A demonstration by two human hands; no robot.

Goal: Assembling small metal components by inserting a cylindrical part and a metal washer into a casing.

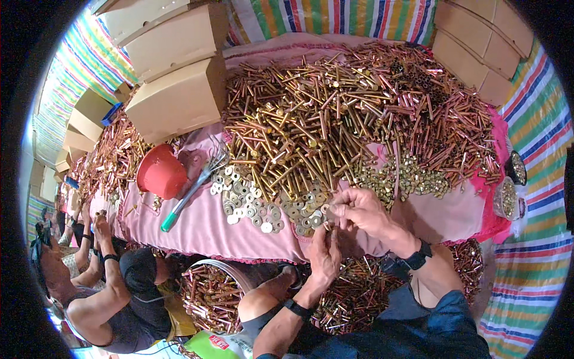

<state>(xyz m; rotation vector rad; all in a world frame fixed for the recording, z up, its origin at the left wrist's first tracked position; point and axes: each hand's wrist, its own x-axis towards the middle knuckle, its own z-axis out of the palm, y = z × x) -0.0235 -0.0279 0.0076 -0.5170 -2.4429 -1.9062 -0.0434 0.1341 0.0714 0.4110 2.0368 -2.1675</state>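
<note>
My right hand (366, 210) is closed in a pinch at the front edge of the washer pile. A round washer (324, 209) shows right at its fingertips; whether it is held or lies behind them I cannot tell. Just below, my left hand (324, 254) has its fingers pressed together around a small metal piece, too small to name. Both hands are close together over the pink cloth (269, 240). Flat silver washers (257, 209) lie beyond my left hand. Small brass-coloured nuts (412, 176) spread beyond my right hand, and long bolts (311, 113) are heaped behind.
A red plastic bowl (161, 172) and a green-handled metal hand rake (185, 203) lie to the left. Cardboard boxes (173, 96) are stacked at the back. Clear tubs (506, 197) stand at the right edge. Below are a bucket of bolts (209, 299) and other people (113, 293).
</note>
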